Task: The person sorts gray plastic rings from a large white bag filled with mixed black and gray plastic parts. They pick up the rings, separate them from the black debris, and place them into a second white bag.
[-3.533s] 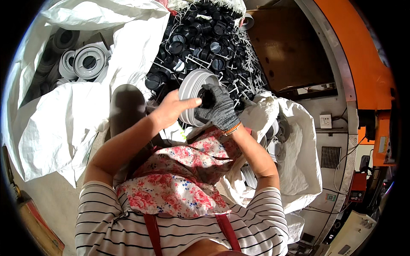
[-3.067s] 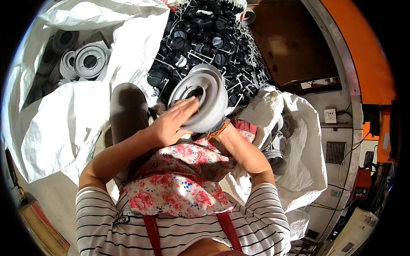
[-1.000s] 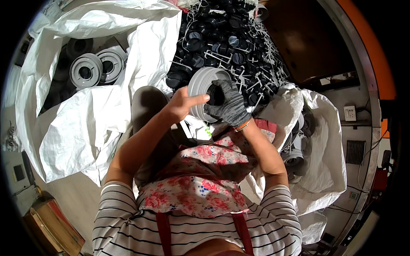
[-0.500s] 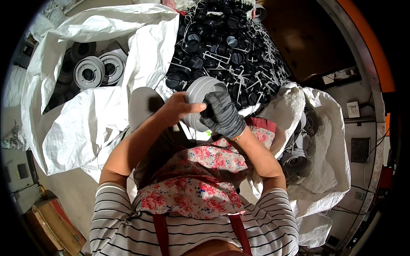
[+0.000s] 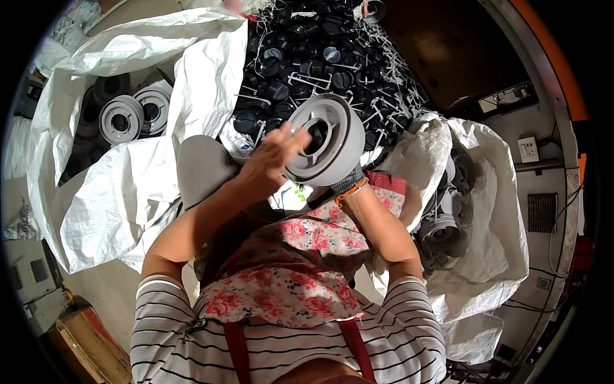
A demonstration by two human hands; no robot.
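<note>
White woven sacks (image 5: 128, 192) lie open on the floor at left and right; the left one holds finished grey spools (image 5: 121, 118), the right sack (image 5: 492, 211) holds more grey parts (image 5: 441, 230). Ahead lies a heap of black caps and white sprue pieces (image 5: 313, 57). At centre, above the floral apron (image 5: 288, 269), a grey plastic spool (image 5: 323, 137) is held up with its open hub facing the camera. Half a second earlier it sat lower, covered by both hands; now it is raised and turned face-on, which suggests inspection of the hub rather than fitting. The left hand (image 5: 268, 166), bare, lies flat against the spool's left flange, fingers spread, its grip loose: a steadying touch rather than a clasp. The right hand (image 5: 345, 185), in a dark glove, is mostly hidden behind the spool; it appears to carry it from beneath, but how far its grip closes cannot be told.
</note>
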